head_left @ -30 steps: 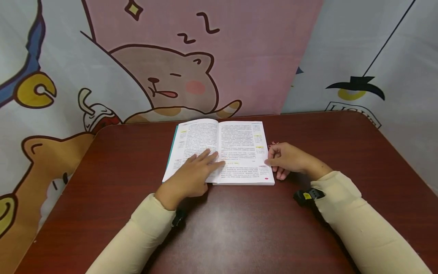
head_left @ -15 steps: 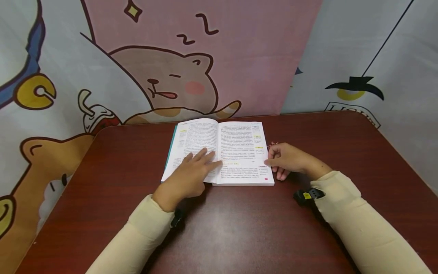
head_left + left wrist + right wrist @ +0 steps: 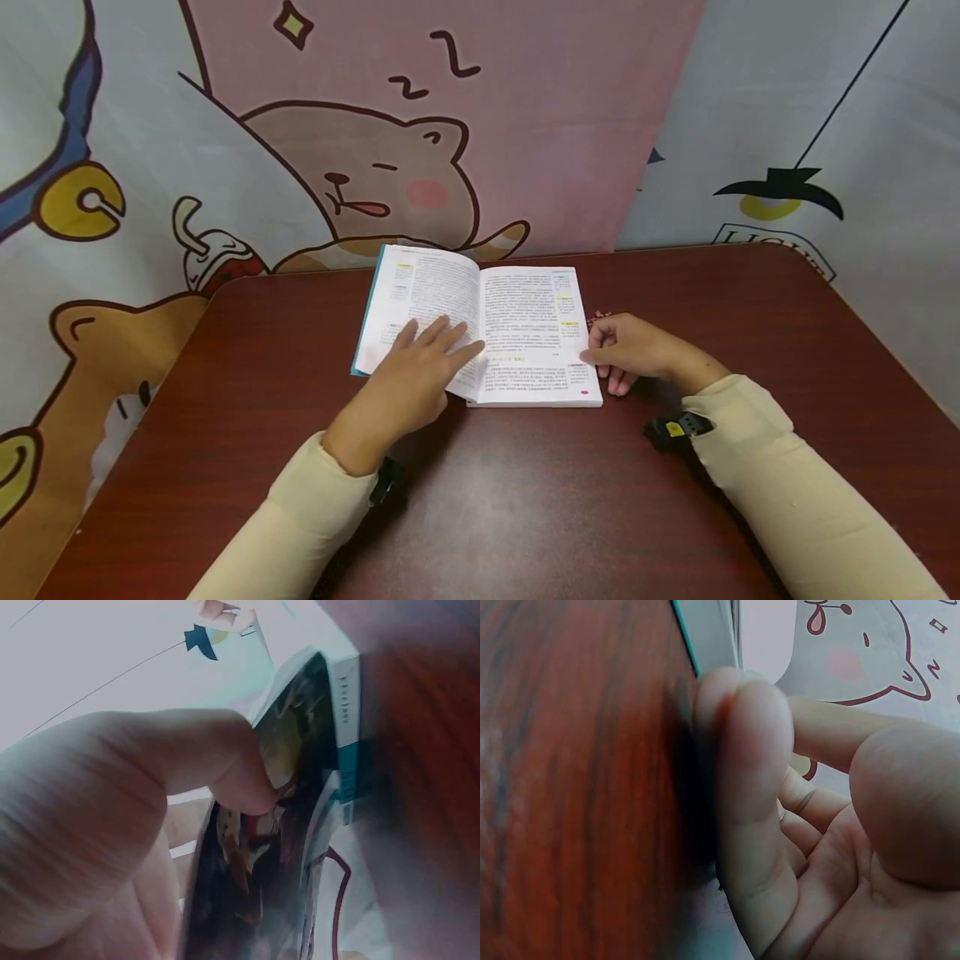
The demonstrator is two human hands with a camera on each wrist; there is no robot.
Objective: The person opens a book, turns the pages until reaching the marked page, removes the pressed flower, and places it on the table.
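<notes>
An open book [image 3: 525, 333] with printed white pages and a teal cover lies near the far edge of the table. Its left half is lifted off the table. My left hand [image 3: 408, 375] holds this half, fingers spread over the left page [image 3: 438, 287]. In the left wrist view the thumb [image 3: 240, 765] presses the underside of the raised leaves, on a dark picture page [image 3: 255, 862]. At the book's right edge my right hand [image 3: 633, 346] pinches the margin, its thumb on the page and other fingers curled. What lies under its fingertips is hidden.
A dark red-brown wooden table [image 3: 510, 500] carries the book. Just beyond the right hand a small red-speckled thing [image 3: 597, 316] shows, too small to tell. A cartoon-printed curtain [image 3: 570, 125] stands behind the table.
The book's left half has risen and tilted up, its outer edge now higher in view. My left hand has shifted slightly left with it. The right hand stays put.
</notes>
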